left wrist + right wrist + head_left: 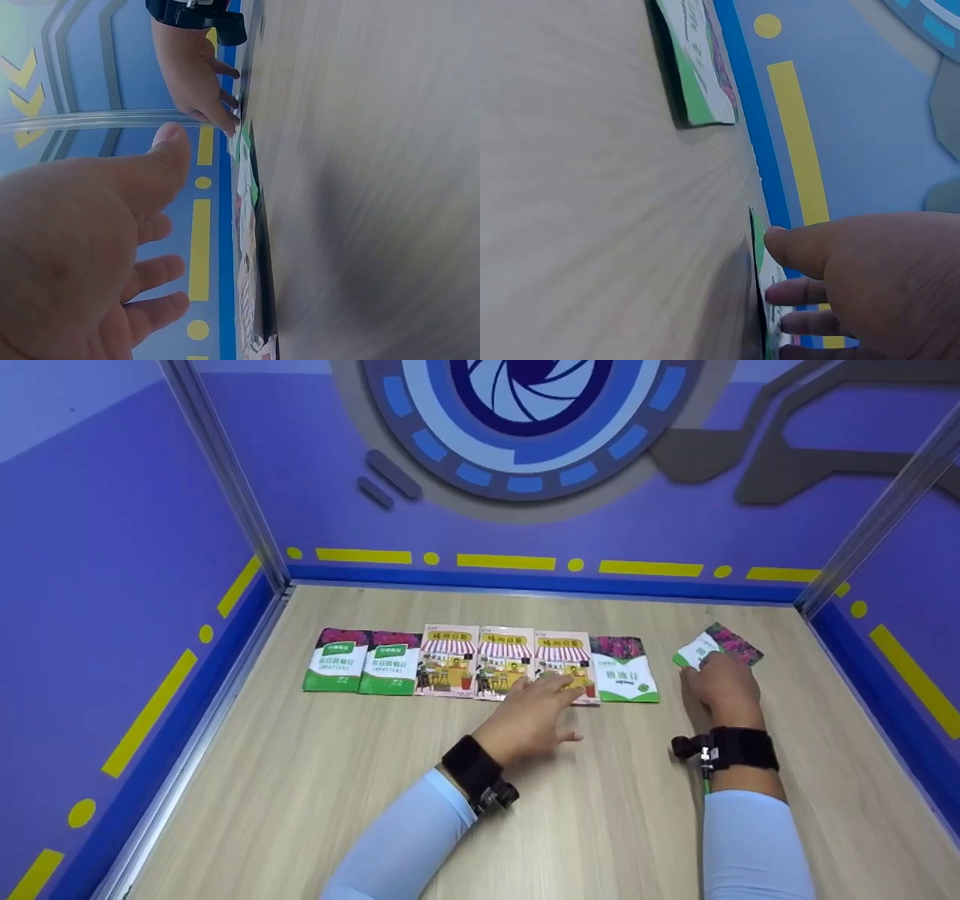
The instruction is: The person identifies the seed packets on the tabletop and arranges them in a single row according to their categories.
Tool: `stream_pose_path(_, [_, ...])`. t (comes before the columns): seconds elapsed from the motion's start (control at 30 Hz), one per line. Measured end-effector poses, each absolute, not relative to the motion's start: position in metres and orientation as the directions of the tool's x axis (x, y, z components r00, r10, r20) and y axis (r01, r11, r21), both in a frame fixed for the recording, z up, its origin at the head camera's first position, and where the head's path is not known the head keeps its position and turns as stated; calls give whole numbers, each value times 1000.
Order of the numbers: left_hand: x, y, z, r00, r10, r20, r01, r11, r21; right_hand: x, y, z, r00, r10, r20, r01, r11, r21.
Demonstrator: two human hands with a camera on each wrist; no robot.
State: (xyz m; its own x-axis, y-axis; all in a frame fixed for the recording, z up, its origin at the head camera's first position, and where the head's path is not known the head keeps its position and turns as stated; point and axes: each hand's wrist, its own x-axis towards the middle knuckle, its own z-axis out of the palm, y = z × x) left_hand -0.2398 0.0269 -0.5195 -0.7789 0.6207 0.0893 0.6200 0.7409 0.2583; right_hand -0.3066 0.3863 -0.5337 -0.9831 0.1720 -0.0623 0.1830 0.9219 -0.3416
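My left hand [531, 717] is over the lower edges of the pink seed packets with striped awnings [506, 660], fingers spread and holding nothing. In the left wrist view, its thumb and fingers [161, 289] are apart from the packets. At the right, my right hand [724, 686] rests its fingertips on a tilted green-and-white seed packet [701, 647] with pink flowers, covering part of it. Thumb and fingers reach down to that packet [772, 274] in the right wrist view. A matching packet [624, 671] lies to its left, at the end of the row.
Two green-and-white packets with magenta flowers [336, 661] form the left end of the row. The light wood table [600, 825] meets a blue-purple back wall [510, 529] with yellow dashes. Side walls [97, 607] with metal corner posts [225, 472] stand left and right.
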Motion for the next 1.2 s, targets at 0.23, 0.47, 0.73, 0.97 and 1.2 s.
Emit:
stream_pose_path(0.23, [-236, 35, -520, -756, 651, 67, 644, 721, 258, -305, 382, -534, -954, 263, -143, 297, 895, -333])
stream_pose_path(0.47, [-231, 38, -519, -735, 676, 54, 663, 699, 266, -303, 378, -537, -960, 278, -39, 270, 877, -397])
stream_pose_path(0.73, [-229, 38, -523, -707, 705, 48, 691, 676, 256, -299, 380, -522, -973, 131, -190, 199, 895, -400])
stream_pose_path(0.97, [-226, 38, -526, -661, 749, 28, 729, 634, 258, -301, 380, -522, -984, -28, -177, 42, 925, -378])
stream_pose_path(1.2, [-220, 39, -533, -643, 766, 4, 748, 627, 215, -300, 378, -532, -987, -55, -153, 8, 922, -388])
